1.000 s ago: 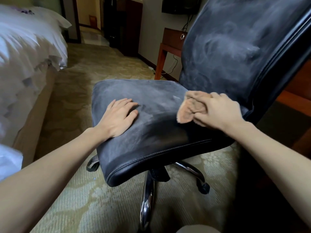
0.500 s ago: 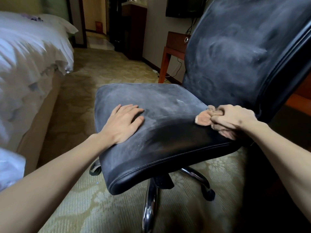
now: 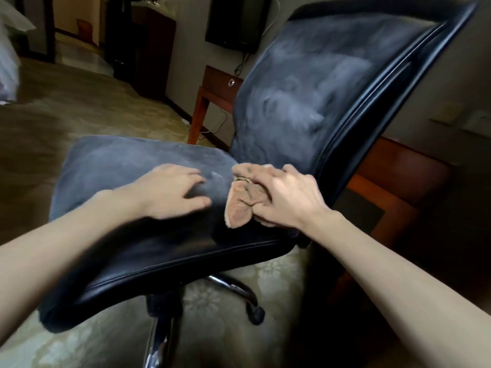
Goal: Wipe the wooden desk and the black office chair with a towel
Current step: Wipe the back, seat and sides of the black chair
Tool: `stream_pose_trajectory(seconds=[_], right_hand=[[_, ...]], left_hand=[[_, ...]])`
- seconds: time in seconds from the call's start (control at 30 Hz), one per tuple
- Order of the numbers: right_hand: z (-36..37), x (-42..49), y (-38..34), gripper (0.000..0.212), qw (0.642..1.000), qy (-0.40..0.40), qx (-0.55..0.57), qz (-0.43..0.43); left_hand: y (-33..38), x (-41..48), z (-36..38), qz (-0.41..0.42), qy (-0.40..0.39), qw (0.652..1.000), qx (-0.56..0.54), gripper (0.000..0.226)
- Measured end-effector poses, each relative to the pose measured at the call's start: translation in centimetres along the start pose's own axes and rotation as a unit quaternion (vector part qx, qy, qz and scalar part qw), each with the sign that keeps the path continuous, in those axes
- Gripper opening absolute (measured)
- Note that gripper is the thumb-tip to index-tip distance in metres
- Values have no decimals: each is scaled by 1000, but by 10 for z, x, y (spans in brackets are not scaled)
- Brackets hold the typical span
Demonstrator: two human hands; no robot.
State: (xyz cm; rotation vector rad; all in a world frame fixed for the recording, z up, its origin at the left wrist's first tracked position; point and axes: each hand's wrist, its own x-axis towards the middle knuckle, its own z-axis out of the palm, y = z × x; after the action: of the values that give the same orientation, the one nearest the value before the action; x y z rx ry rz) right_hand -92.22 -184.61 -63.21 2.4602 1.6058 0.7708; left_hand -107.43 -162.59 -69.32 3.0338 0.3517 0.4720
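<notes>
The black office chair [image 3: 111, 168] fills the middle of the view, its seat and backrest streaked with pale dust. My right hand [image 3: 287, 197] is closed on a bunched tan towel [image 3: 241, 205] and presses it onto the seat close to the backrest. My left hand [image 3: 172, 189] lies flat on the seat just left of the towel, fingers spread and blurred. The wooden desk [image 3: 393, 166] shows behind the chair at the right, dark beneath.
A small wooden side table [image 3: 212, 88] stands against the wall behind the backrest, under a wall-mounted screen [image 3: 233, 19]. White bedding [image 3: 8, 62] is at the far left. Patterned carpet [image 3: 79, 102] surrounds the chair's chrome base [image 3: 228, 285].
My right hand with the towel has slid left from the seat's right edge towards the middle, next to my left hand. The view has swung right and tilted.
</notes>
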Motion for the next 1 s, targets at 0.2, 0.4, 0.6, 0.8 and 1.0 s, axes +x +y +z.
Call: stream_pose_trajectory(seconds=[0.2, 0.4, 0.6, 0.8, 1.0], right_hand=[[-28, -6, 76, 25, 952, 84, -281, -88], [41, 16, 60, 28, 918, -47, -389, -67], [69, -9, 37, 26, 924, -212, -318, -17], [37, -16, 27, 18, 904, -248, -345, -42], [44, 29, -8, 31, 903, -182, -374, -109]], left_hand=[[111, 41, 35, 141, -99, 984, 50, 95], [110, 50, 63, 145, -73, 982, 97, 65], [107, 48, 68, 132, -46, 988, 64, 58], [107, 27, 58, 116, -75, 989, 46, 53], [101, 12, 42, 120, -54, 991, 37, 44]])
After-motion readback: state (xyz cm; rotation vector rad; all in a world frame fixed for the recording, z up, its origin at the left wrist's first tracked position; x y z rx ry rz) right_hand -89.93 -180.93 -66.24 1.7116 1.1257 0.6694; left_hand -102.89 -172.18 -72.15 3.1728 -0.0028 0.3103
